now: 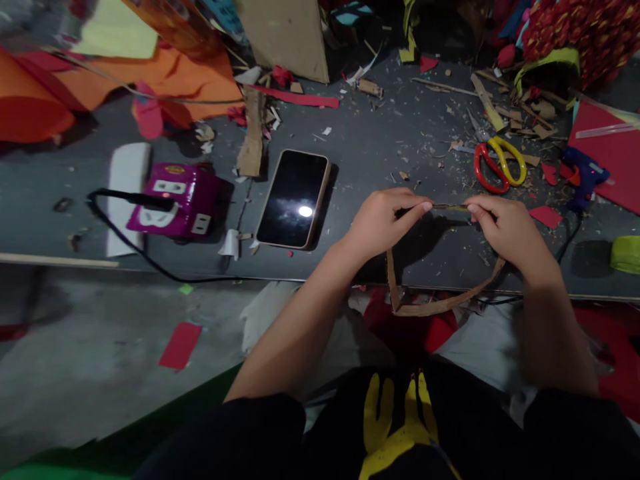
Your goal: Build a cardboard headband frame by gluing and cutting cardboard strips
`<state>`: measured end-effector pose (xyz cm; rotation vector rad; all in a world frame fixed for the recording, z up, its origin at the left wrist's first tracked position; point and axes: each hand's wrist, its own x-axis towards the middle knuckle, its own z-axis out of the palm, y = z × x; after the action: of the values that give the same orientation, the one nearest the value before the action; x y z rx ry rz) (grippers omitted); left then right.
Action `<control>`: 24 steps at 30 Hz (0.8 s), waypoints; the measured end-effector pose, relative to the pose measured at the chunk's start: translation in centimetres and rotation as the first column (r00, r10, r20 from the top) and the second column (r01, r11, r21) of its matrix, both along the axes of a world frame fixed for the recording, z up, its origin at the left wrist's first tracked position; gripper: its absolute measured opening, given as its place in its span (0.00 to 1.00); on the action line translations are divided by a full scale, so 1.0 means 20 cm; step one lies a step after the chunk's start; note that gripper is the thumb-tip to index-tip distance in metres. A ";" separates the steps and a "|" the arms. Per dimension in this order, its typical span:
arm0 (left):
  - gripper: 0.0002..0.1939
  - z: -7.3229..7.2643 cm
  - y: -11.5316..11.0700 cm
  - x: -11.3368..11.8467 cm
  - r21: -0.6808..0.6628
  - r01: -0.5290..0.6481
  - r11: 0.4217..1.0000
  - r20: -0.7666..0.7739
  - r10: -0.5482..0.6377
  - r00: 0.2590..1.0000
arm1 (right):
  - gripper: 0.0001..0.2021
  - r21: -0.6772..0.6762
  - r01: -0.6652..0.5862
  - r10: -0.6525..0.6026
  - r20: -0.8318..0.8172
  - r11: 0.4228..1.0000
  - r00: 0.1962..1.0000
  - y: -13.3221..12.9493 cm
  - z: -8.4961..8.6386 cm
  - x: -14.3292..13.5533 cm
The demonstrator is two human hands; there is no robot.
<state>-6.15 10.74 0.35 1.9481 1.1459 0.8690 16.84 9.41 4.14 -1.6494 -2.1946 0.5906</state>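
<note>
A narrow cardboard strip, bent into a loop, hangs between my hands over the table's front edge. My left hand pinches the top of the loop between thumb and fingertips. A short way to the right, my right hand pinches the same top stretch, leaving a short piece visible between the two grips. The loop's lower part sags toward my lap with a sharp bend at its left. Just beyond my right hand lie scissors with one red and one yellow handle loop.
A phone lies left of my hands, with a purple power socket block and black cord farther left. A blue glue gun rests at right by red sheets. Cardboard scraps and orange paper litter the dark table.
</note>
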 end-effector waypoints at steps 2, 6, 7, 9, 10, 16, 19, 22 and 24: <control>0.17 0.00 0.00 0.00 0.003 0.002 1.000 0.006 -0.002 1.000 | 0.14 0.001 -0.002 0.002 0.002 1.000 1.000 0.00 0.00 0.00; 0.17 0.00 0.00 0.00 0.009 0.002 1.000 0.008 -0.002 1.000 | 0.13 0.003 -0.005 0.005 0.008 1.000 1.000 0.00 0.01 -0.01; 0.17 0.00 0.00 0.00 0.009 -0.001 1.000 0.005 0.001 1.000 | 0.13 0.001 -0.003 0.003 0.009 1.000 1.000 0.00 0.01 -0.01; 0.17 0.00 0.00 0.00 0.011 -0.003 1.000 0.003 0.003 1.000 | 0.13 -0.003 0.001 -0.001 0.003 1.000 1.000 0.00 0.01 -0.01; 0.17 0.00 0.00 0.00 0.013 -0.001 1.000 0.004 0.001 1.000 | 0.13 -0.003 0.002 -0.002 -0.003 1.000 1.000 0.00 0.01 -0.01; 0.17 -0.01 0.00 0.00 0.011 -0.001 1.000 -0.010 0.001 1.000 | 0.13 -0.003 -0.006 0.006 -0.017 1.000 1.000 0.00 0.00 0.00; 0.18 0.00 0.00 0.00 0.008 0.002 1.000 -0.005 -0.002 1.000 | 0.13 -0.006 -0.008 0.008 -0.016 1.000 1.000 0.00 0.00 0.00; 0.18 0.00 0.00 0.00 -0.002 0.004 1.000 0.000 -0.004 1.000 | 0.13 -0.013 -0.006 0.006 -0.016 1.000 1.000 0.00 0.00 0.00; 0.18 -0.01 0.00 0.00 -0.001 -0.002 1.000 0.006 0.002 1.000 | 0.13 -0.013 -0.006 0.006 -0.015 1.000 1.000 0.00 0.00 0.00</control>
<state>-6.18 10.73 0.24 1.9426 1.1450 0.8743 16.88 9.44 4.20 -1.6400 -2.1901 0.6181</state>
